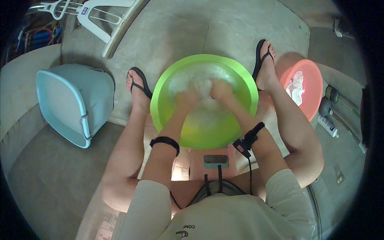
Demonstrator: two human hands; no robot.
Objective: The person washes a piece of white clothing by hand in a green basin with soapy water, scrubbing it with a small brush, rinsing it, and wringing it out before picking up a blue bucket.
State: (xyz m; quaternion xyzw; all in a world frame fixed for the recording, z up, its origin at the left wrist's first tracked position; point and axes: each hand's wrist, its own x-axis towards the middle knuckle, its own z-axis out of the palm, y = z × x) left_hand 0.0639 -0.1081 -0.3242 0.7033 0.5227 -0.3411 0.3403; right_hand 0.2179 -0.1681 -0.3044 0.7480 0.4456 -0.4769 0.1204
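Observation:
A bright green plastic basin (163, 87) sits between my feet with sudsy, cloudy water (207, 120) in it. Both hands are inside it, side by side over a whitish foamy patch. My left hand (187, 97) is blurred, its fingers sunk in the foam. Close to its right, my right hand (221, 89) is bent inward, and its fingertips are hidden as well. Whether either hand grips something in the suds cannot be made out. Black straps wrap both forearms, and a small device with a cable hangs from the right one.
A light blue bucket (99, 90) lies on its side at left. A coral basin (309, 90) holding white cloth or paper (297, 87) stands at right, near a white tube (327, 126) and long-handled brushes (325, 106). A white squeeze mop (102, 18) lies at upper left. A pink stool (196, 165) is below me.

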